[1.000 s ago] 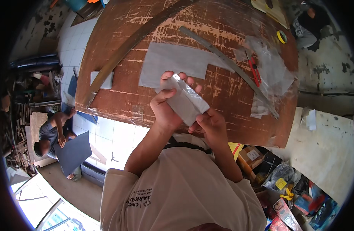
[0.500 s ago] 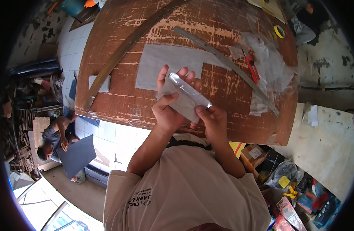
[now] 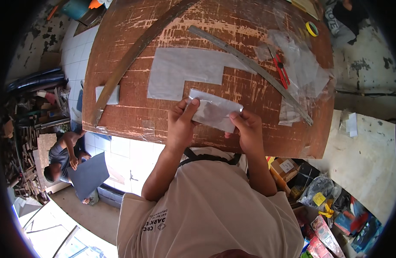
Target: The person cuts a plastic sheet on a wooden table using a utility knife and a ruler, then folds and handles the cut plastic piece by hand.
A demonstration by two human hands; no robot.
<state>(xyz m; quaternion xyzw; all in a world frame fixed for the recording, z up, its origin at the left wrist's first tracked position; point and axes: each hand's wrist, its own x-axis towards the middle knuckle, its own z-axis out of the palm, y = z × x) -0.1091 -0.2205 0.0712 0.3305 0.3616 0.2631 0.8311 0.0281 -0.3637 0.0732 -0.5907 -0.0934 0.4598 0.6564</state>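
The near edge of the grey sheet is covered by the left hand and right hand; beyond them, the desk is cut off.

Left of the grey L-shaped sheet the wooden tabletop lies bare up to a curved wooden strip. Right of the sheet, a long metal ruler, crumpled clear plastic and a red cutter crowd the surface.

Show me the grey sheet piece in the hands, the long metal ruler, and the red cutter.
grey sheet piece [image 3: 215, 112], head view, its middle.
long metal ruler [image 3: 249, 66], head view, mid-length.
red cutter [image 3: 280, 71], head view, its handle.
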